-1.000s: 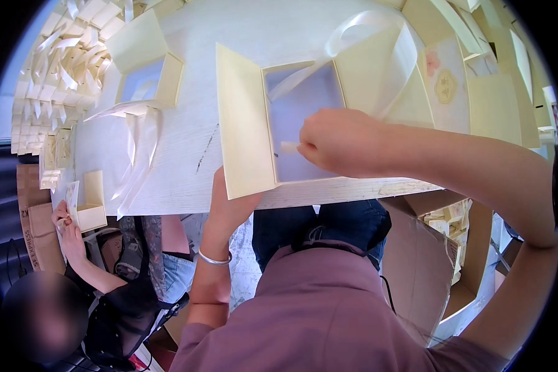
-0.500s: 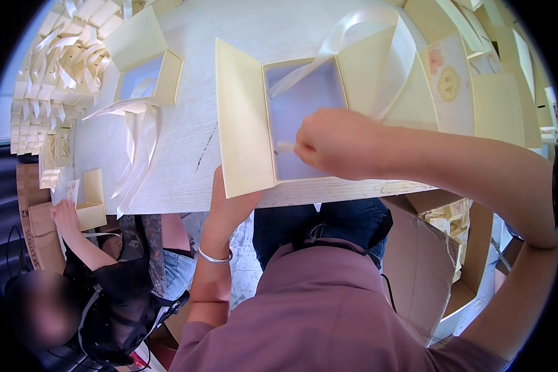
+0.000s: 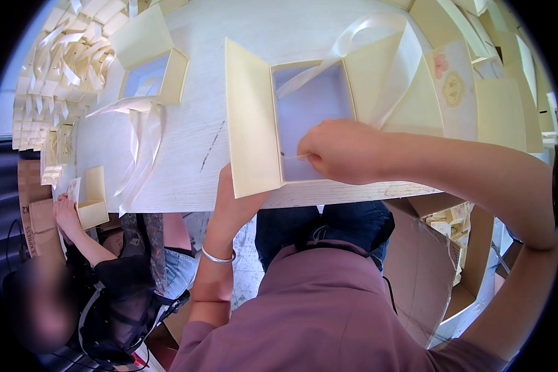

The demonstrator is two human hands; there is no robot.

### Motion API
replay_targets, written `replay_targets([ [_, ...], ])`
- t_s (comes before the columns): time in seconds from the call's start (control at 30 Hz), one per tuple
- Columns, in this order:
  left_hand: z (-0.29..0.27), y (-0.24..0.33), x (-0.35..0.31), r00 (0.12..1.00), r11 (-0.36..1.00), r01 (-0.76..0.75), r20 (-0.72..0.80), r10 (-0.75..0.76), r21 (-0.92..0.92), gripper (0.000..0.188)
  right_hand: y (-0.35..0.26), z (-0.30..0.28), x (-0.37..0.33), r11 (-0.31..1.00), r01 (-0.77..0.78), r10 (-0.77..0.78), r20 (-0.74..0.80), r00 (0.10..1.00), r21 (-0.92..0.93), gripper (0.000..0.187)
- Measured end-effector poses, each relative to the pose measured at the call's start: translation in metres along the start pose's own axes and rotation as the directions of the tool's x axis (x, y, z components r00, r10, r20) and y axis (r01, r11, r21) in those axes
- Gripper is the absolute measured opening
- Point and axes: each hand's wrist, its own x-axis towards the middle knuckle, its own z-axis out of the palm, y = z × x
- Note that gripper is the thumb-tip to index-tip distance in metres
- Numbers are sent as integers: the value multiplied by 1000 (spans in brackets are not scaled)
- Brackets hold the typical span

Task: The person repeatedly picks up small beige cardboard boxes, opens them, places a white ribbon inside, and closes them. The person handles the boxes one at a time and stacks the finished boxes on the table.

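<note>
A cream gift box (image 3: 252, 118) stands at the table's near edge, its two flaps spread and its pale lilac inside facing up. A loop of white satin ribbon (image 3: 409, 68) arches over the far right part and runs down into the box. My right hand (image 3: 342, 152) is closed inside the box, pinching a thin whitish ribbon end (image 3: 296, 157) that comes from a small dark slit at the left inner wall. My left hand (image 3: 240, 201) is under and behind the left flap, against the box's outside. Its fingers are hidden.
Another open cream box (image 3: 178, 75) with hanging ribbons stands at the left. Stacked ribboned boxes (image 3: 59, 80) fill the far left; more box parts (image 3: 499, 108) lie at the right. Low at the left, a co-worker's hand (image 3: 66, 212) touches a small box. An open carton (image 3: 471, 273) stands below the right edge.
The box has shifted slightly right. My right hand has moved a little right and down, and the ribbon end between it and the inner wall looks thinner and more drawn out.
</note>
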Motion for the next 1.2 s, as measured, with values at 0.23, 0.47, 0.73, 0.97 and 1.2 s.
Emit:
replay_targets([
  [0.23,-2,-3,1,1000,1000,-19,9,19,9,19,-5,11,12,998,-54,55,-42,998,34,14],
  [0.47,-1,-1,6,995,993,-98,-14,99,70,19,-11,4,7,983,-103,127,-152,980,155,18],
  [0.73,1,-4,7,989,971,-146,4,147,188,19,-9,6,6,983,-70,91,-124,988,168,23],
  [0.97,3,-2,8,986,966,-161,-14,167,201,19,-9,3,2,984,-78,95,-98,991,159,22],
  [1.2,3,-2,7,990,977,-131,-25,137,168,18,-9,5,4,976,-93,118,-118,986,198,22],
])
